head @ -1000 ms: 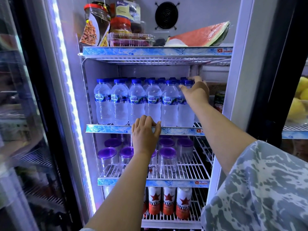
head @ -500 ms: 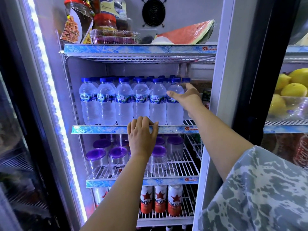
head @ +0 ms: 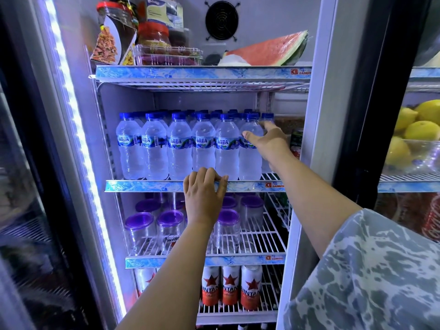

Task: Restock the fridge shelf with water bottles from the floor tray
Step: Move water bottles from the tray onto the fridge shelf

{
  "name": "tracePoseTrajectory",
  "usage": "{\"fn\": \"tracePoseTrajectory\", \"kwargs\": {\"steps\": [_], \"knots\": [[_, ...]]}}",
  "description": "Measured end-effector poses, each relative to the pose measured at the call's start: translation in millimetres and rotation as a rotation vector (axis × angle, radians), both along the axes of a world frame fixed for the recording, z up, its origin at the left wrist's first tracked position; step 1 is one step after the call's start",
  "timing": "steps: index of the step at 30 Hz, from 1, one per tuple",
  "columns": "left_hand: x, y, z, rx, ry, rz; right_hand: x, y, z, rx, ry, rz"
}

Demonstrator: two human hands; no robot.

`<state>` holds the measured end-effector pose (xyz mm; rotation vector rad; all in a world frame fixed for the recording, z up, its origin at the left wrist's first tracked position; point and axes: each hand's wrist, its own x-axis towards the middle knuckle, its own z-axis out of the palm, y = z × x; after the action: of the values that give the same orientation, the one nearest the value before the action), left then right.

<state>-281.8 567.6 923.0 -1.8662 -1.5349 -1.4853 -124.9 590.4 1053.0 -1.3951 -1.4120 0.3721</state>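
Observation:
Several clear water bottles (head: 178,148) with blue caps and AQUA labels stand in rows on the middle fridge shelf (head: 142,186). My left hand (head: 204,198) has its fingers curled over that shelf's front edge, below the fifth bottle. My right hand (head: 271,144) reaches in at the right end of the row with straight fingers. Its thumb touches the rightmost front bottle (head: 250,163), and its index finger points toward a bottle standing behind it (head: 267,116). Neither hand holds a bottle. The floor tray is out of view.
Purple-lidded jars (head: 170,225) fill the shelf below, with red-star cans (head: 229,287) under them. A watermelon slice (head: 269,52) and jars sit on the top shelf. The open glass door (head: 28,186) is at left, and the fridge frame (head: 321,115) and lemons (head: 416,134) are at right.
My right hand has come down from the caps of the rightmost bottles to their right side and spread open. My left hand has stayed on the shelf edge.

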Motion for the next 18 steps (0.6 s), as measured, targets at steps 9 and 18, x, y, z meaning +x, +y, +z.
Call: {"fn": "tracePoseTrajectory", "kwargs": {"steps": [9,18], "knots": [[-0.7,-0.9,1.6,-0.019,0.008,-0.003,0.5,-2.7,0.7,-0.016,-0.003,0.028],[-1.7,0.0,1.7,-0.037,0.003,-0.021,-19.6,-11.9,13.2,0.38,-0.291,-0.166]]}}
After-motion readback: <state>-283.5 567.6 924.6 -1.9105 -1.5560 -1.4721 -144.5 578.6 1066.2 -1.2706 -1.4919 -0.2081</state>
